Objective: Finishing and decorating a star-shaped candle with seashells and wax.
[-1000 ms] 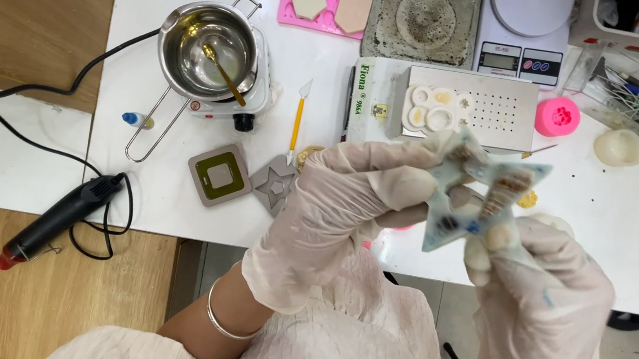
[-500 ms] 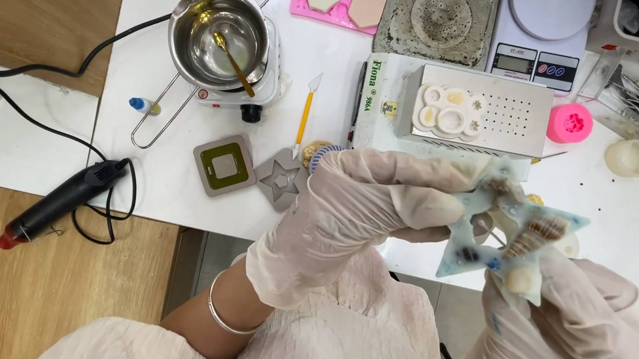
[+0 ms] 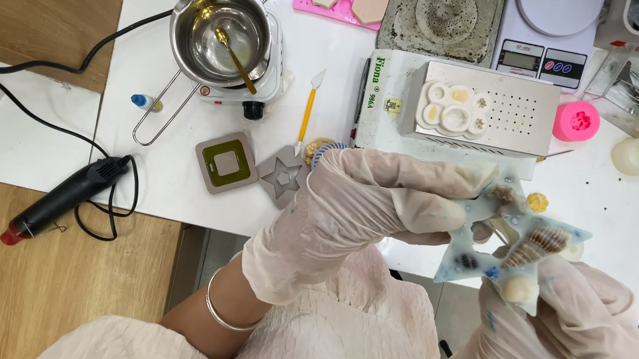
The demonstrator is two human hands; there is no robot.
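Both hands wear thin gloves. The left hand (image 3: 356, 217) and the right hand (image 3: 561, 343) are up, fingers (image 3: 451, 180) curled and pinching tight.

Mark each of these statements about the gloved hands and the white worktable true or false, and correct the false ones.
1. Both gloved hands, left hand and right hand, hold the pale blue star-shaped piece with shells. True.
2. The steel melting pot is upside down. False: it stands upright with a gold spoon inside.
3. The black heat gun lies at the white table's left edge. True.
4. The pink rose-shaped mould sits on the digital scale. False: it sits on the table.
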